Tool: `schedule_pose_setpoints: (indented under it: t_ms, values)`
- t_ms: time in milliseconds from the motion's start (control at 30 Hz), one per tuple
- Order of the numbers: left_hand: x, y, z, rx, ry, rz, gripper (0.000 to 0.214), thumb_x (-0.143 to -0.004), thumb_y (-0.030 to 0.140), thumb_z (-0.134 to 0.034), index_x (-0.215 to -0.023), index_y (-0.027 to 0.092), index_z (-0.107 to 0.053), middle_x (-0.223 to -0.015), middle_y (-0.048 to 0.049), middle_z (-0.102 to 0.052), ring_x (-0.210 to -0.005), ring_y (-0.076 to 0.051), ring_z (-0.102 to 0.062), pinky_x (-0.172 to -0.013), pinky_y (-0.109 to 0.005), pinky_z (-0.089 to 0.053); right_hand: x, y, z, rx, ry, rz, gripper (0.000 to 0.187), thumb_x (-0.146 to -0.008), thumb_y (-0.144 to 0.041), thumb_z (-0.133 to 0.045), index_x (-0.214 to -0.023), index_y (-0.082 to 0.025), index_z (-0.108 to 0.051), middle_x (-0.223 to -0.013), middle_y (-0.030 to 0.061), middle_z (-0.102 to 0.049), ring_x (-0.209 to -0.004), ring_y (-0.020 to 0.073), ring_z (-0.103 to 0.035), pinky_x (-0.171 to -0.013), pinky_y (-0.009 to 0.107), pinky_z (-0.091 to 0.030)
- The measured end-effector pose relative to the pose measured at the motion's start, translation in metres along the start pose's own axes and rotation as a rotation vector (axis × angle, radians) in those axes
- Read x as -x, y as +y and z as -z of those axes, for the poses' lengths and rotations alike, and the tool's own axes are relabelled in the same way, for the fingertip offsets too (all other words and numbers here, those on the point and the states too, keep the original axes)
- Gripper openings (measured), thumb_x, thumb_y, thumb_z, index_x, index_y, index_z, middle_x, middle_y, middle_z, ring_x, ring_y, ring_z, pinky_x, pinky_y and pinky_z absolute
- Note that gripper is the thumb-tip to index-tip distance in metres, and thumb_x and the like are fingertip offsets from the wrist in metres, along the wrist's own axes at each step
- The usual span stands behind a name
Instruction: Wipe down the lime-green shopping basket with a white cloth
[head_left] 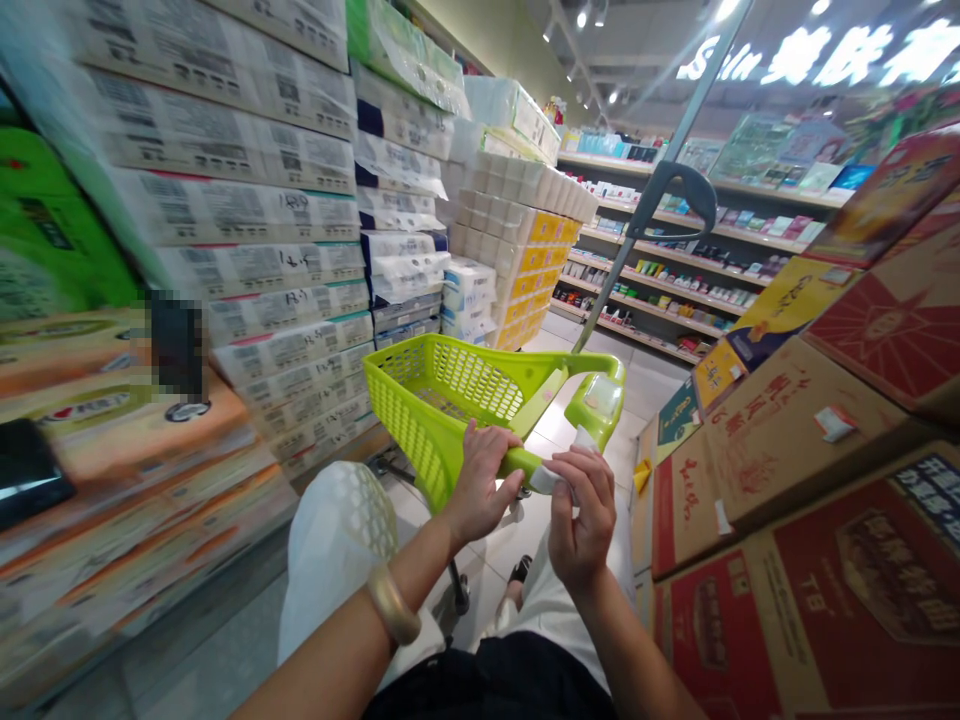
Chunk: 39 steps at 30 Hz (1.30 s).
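Observation:
A bright green shopping cart (409, 410) with a perforated basket stands right in front of me. My left hand (484, 470) is closed on its green handle (517, 463), and a gold-coloured bangle (394, 605) sits on that wrist. In my right hand (585, 505) is a crumpled white wipe (545, 480), pinched and pressed around the handle just right of the left hand. Part of the wipe is hidden behind the fingers. The handle's curved right end (600, 405) rises beyond the right hand.
Stacked paper packs (285, 270) rise on the left, with a dark phone-like object (30, 475) on lower packs. Red and brown cartons (787, 430) line the right. A grey pole (611, 280) with a loop grip stands behind the cart. Stocked shelves (675, 270) lie beyond.

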<state>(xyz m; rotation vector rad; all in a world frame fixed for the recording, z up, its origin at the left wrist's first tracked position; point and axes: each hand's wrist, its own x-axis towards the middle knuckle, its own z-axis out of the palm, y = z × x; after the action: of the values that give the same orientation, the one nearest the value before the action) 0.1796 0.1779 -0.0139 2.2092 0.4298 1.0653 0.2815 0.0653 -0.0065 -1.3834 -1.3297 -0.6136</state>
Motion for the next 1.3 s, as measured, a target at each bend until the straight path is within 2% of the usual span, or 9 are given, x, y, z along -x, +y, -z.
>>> schedule_pose_setpoints:
  t_ms: [300, 533, 733, 867, 933, 1000, 1133, 1200, 1300]
  values:
    - [0.005, 0.007, -0.012, 0.013, -0.030, -0.039, 0.023, -0.083, 0.041, -0.043, -0.096, 0.024, -0.052, -0.099, -0.0049, -0.059, -0.101, -0.025, -0.051, -0.113, -0.051, -0.018, 0.006, -0.001, 0.014, 0.041, 0.033, -0.006, 0.024, -0.088, -0.012, -0.045, -0.100, -0.020, -0.065, -0.098, 0.0069, -0.063, -0.103, 0.0241, -0.057, -0.099, 0.052, -0.042]
    - [0.000, 0.010, -0.009, 0.014, -0.059, -0.040, 0.022, -0.083, 0.038, -0.041, -0.095, 0.024, -0.053, -0.096, -0.0040, -0.061, -0.100, -0.024, -0.053, -0.114, -0.050, -0.019, 0.011, -0.002, 0.015, 0.082, 0.029, 0.002, 0.026, -0.088, -0.013, -0.046, -0.103, -0.021, -0.066, -0.101, 0.0072, -0.064, -0.105, 0.0240, -0.058, -0.101, 0.051, -0.041]
    - [-0.011, -0.006, 0.001, 0.057, -0.047, -0.056, 0.024, -0.087, 0.039, -0.036, -0.094, 0.024, -0.054, -0.098, -0.0046, -0.063, -0.103, -0.023, -0.054, -0.115, -0.049, -0.020, -0.004, 0.022, 0.020, 0.062, -0.122, 0.151, 0.029, -0.087, -0.013, -0.048, -0.108, -0.022, -0.065, -0.104, 0.0065, -0.067, -0.107, 0.0227, -0.061, -0.102, 0.048, -0.043]
    - [-0.021, -0.019, 0.006, 0.074, -0.015, -0.024, 0.027, -0.089, 0.041, -0.034, -0.086, 0.024, -0.055, -0.089, -0.0030, -0.063, -0.095, -0.022, -0.056, -0.116, -0.050, -0.019, -0.021, 0.047, 0.018, 0.054, -0.034, 0.026, 0.026, -0.091, -0.014, -0.044, -0.103, -0.019, -0.066, -0.105, 0.0091, -0.068, -0.113, 0.0237, -0.058, -0.101, 0.050, -0.045]
    - [-0.025, -0.022, 0.009, 0.073, -0.001, -0.012, 0.029, -0.089, 0.041, -0.033, -0.084, 0.023, -0.056, -0.089, -0.0030, -0.064, -0.095, -0.022, -0.056, -0.115, -0.049, -0.020, -0.024, 0.045, 0.011, 0.074, 0.000, -0.045, 0.025, -0.092, -0.016, -0.044, -0.101, -0.019, -0.067, -0.106, 0.0094, -0.068, -0.116, 0.0243, -0.056, -0.104, 0.052, -0.042]
    - [-0.027, -0.024, 0.012, 0.069, 0.008, -0.011, 0.029, -0.089, 0.040, -0.034, -0.083, 0.023, -0.056, -0.090, -0.0033, -0.064, -0.096, -0.021, -0.057, -0.114, -0.048, -0.022, -0.024, 0.032, 0.002, 0.058, -0.046, -0.059, 0.024, -0.092, -0.017, -0.044, -0.100, -0.019, -0.067, -0.106, 0.0084, -0.069, -0.114, 0.0233, -0.057, -0.106, 0.052, -0.040]
    - [-0.030, -0.030, 0.020, 0.062, 0.013, -0.005, 0.028, -0.089, 0.037, -0.035, -0.084, 0.022, -0.058, -0.092, -0.0038, -0.066, -0.105, -0.022, -0.056, -0.113, -0.046, -0.027, -0.022, 0.005, -0.010, 0.020, -0.224, 0.073, 0.026, -0.090, -0.015, -0.047, -0.107, -0.021, -0.065, -0.109, 0.0056, -0.069, -0.111, 0.0202, -0.059, -0.106, 0.045, -0.040]
    - [-0.032, -0.034, 0.024, 0.058, 0.019, 0.010, 0.028, -0.088, 0.037, -0.035, -0.083, 0.023, -0.058, -0.093, -0.0042, -0.067, -0.110, -0.023, -0.056, -0.113, -0.046, -0.027, -0.026, 0.009, -0.009, 0.010, -0.274, 0.127, 0.027, -0.090, -0.015, -0.048, -0.110, -0.022, -0.065, -0.109, 0.0052, -0.069, -0.110, 0.0195, -0.060, -0.105, 0.043, -0.040]
    - [-0.033, -0.040, 0.026, 0.059, 0.032, 0.023, 0.030, -0.088, 0.037, -0.034, -0.082, 0.022, -0.059, -0.094, -0.0046, -0.068, -0.111, -0.023, -0.056, -0.115, -0.046, -0.024, -0.033, 0.028, -0.006, 0.041, -0.210, 0.076, 0.025, -0.091, -0.015, -0.046, -0.104, -0.020, -0.066, -0.104, 0.0062, -0.070, -0.109, 0.0202, -0.060, -0.104, 0.043, -0.042]
